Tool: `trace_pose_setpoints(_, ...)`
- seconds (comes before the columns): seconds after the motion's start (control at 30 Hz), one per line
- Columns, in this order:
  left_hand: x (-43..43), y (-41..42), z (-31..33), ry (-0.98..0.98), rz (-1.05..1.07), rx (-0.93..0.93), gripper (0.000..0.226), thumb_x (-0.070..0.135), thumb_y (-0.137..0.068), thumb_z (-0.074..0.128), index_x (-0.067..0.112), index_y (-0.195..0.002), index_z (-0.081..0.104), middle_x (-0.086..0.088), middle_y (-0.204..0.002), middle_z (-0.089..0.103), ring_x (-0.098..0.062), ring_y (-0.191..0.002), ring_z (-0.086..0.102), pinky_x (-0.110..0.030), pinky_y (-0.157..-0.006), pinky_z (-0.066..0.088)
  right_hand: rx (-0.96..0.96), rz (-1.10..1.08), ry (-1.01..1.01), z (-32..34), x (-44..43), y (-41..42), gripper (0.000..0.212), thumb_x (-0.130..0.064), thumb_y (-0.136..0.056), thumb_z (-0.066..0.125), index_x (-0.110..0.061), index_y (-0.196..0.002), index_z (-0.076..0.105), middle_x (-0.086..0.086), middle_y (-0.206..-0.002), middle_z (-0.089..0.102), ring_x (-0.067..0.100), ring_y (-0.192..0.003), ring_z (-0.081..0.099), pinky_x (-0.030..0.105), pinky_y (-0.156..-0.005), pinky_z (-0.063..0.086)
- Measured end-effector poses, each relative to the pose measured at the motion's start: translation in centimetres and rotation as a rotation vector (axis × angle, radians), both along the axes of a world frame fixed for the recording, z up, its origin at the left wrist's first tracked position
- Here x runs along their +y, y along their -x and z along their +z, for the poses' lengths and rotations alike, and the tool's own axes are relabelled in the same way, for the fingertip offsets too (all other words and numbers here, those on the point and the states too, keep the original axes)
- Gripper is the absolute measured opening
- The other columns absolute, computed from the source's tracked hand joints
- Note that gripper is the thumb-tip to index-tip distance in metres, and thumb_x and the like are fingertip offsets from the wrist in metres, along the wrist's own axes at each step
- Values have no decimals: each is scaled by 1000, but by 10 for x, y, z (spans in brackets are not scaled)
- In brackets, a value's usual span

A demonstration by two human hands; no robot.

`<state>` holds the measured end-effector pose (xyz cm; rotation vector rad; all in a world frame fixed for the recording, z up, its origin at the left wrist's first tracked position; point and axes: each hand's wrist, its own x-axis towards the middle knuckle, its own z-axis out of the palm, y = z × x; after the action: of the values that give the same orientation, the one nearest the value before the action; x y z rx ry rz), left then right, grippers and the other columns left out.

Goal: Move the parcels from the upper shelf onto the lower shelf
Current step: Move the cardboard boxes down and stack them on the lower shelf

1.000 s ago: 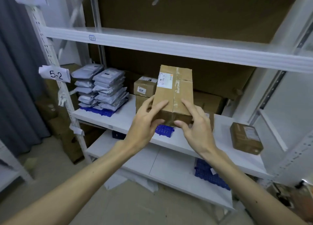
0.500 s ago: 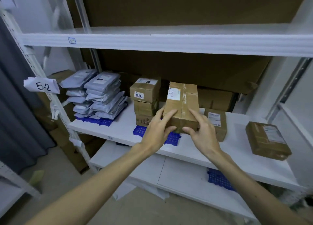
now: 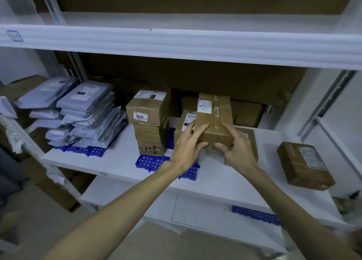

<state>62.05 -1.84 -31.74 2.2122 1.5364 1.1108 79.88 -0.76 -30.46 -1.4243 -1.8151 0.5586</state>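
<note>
Gripping the box [image 3: 214,120] at its near end with left hand [image 3: 187,149] and right hand [image 3: 238,153], fingers curled round it, over other boxes [image 3: 179,131] on the lower shelf [image 3: 117,159]; best lowered level, released only once steady.

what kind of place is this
Most likely a parcel storeroom or small warehouse: white metal shelving, stacks of grey mailer bags, a stack of labelled cardboard boxes, and a taped box gripped by the left hand and right hand.
</note>
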Motion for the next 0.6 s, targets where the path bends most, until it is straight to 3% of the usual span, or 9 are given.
trace_pose_setpoints(0.17, 40, 26, -10, 2, -30, -24, 63, 15, -92, 61, 32, -146, 32, -7, -153, 26, -25, -136, 34, -47, -109, 39, -58, -45, 11, -5, 32, 28, 67, -26, -87, 68, -30, -144, 33, 6, -142, 43, 25, -124, 45, 40, -104, 39)
trace_pose_setpoints(0.5, 109, 79, -36, 101, -72, -131, 61, 12, -92, 60, 30, -145, 37, -7, -154, 26, -22, -139, 31, -36, -112, 33, -69, -53, 58, -20, 87, 86, 66, -22, -88, 65, -28, -144, 31, 8, -137, 46, 23, -118, 52, 22, -94, 39)
trace_pose_setpoints(0.6, 117, 86, -49, 135, -83, -175, 60, 10, -92, 60, 29, -145, 38, -8, -153, 26, -22, -139, 31, -43, -113, 35, -111, -39, 111, -26, 97, 94, 66, -23, -90, 63, -26, -146, 28, 9, -138, 43, 24, -117, 51, 23, -92, 41)
